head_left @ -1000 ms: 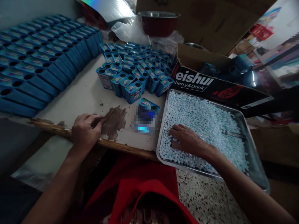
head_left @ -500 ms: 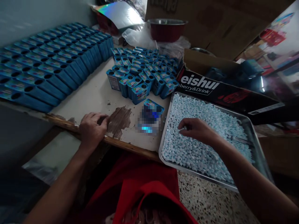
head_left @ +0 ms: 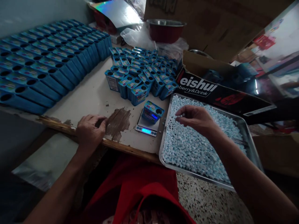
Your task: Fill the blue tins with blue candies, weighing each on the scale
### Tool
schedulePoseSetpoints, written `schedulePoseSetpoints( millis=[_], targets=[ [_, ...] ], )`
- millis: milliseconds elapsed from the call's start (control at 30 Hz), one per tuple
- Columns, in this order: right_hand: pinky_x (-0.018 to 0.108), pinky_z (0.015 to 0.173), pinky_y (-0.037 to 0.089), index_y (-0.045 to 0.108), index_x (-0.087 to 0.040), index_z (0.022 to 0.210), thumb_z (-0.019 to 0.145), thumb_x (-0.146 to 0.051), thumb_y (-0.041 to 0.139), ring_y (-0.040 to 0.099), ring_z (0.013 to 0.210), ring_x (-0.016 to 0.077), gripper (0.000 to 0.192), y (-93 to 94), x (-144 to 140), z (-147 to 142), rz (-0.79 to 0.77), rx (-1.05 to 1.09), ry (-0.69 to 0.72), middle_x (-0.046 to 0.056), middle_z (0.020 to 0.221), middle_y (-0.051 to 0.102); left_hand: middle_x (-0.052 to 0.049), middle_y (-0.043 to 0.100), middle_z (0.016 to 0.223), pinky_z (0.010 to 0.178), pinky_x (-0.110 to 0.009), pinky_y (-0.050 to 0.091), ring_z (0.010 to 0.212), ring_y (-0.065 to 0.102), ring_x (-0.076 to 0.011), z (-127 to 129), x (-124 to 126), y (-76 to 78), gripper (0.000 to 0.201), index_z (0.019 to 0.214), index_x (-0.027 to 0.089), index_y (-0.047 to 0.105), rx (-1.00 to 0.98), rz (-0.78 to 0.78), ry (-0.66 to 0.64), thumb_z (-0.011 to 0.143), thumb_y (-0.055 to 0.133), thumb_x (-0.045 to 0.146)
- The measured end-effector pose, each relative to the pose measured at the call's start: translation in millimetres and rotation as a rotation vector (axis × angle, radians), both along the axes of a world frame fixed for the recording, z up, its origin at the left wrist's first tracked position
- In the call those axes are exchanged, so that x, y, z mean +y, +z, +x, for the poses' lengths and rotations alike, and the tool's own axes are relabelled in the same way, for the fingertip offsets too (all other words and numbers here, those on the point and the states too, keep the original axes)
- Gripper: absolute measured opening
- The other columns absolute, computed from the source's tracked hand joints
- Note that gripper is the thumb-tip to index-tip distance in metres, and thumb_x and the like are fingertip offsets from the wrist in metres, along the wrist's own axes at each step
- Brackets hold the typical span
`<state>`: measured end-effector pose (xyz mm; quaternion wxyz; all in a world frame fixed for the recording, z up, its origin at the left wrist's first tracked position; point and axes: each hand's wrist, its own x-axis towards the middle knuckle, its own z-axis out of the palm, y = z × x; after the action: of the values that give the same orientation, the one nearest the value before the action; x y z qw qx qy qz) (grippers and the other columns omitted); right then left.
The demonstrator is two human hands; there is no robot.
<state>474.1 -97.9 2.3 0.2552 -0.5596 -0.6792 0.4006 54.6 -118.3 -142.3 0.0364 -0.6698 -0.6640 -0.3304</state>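
While one blue tin (head_left: 151, 112) stands on the small digital scale (head_left: 147, 127), the right hand (head_left: 196, 119) hovers over the metal tray (head_left: 251, 146) of pale blue candies (head_left: 196, 149), fingers pinched on a few. The left hand (head_left: 90, 132) rests curled on the table edge (head_left: 126, 147). Many tins (head_left: 51, 65) lie in rows; a smaller cluster (head_left: 142, 74) stands upright, seemingly waiting. The carton (head_left: 219, 93) reads "eishui", "berry&Drink".

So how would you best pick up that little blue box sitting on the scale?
Probably pinch the blue box by its two broad faces near the top, coming from above. It stands upright on the scale with its holed top up, and the tray crowds its right side.
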Motion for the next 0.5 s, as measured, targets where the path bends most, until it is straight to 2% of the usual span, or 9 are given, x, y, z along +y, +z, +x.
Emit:
schedulePoseSetpoints(
  millis=[133,233,367,500],
  targets=[
    [0.026,0.057,0.041,0.082,-0.019,0.095,0.086,-0.026,0.078,0.053,0.059,0.011,0.012,20.4,16,-35,0.232,-0.131,0.093,-0.002,0.069,0.066,-0.009,0.078,0.099,0.094,-0.042,0.053,0.098,0.069,-0.0309,-1,2,-1.5,0.023,0.098,0.02,0.079,0.009,0.045,-0.006,0.099,0.065,0.037],
    [0.027,0.063,0.045,0.085,-0.02,0.096,0.085,-0.021,0.077,0.061,0.067,0.0129,0.013,23.9,28,-52,0.31,-0.204,0.161,0.0,0.08,0.075,-0.009,0.079,0.098,0.094,-0.044,0.054,0.098,0.07,-0.0316,-2,2,-2.5,0.02,0.097,0.021,0.079,0.016,0.052,-0.011,0.098,0.065,0.035],
    [0.029,0.066,0.049,0.089,-0.022,0.095,0.082,-0.025,0.084,0.067,0.072,0.0159,0.014,18.6,39,-58,0.266,-0.202,0.222,0.002,0.087,0.08,-0.01,0.079,0.101,0.097,-0.046,0.054,0.101,0.07,-0.0322,-3,2,-2.2,0.021,0.097,0.023,0.078,-0.001,0.028,-0.016,0.1,0.063,0.036],
    [0.029,0.059,0.051,0.089,-0.023,0.094,0.081,-0.033,0.088,0.064,0.063,0.0149,0.017,18.0,40,-50,0.161,-0.062,0.14,0.002,0.079,0.078,-0.01,0.078,0.101,0.097,-0.046,0.053,0.102,0.07,-0.0327,-2,2,-1.7,0.02,0.097,0.024,0.077,-0.012,0.012,-0.007,0.1,0.063,0.037]
  ],
)
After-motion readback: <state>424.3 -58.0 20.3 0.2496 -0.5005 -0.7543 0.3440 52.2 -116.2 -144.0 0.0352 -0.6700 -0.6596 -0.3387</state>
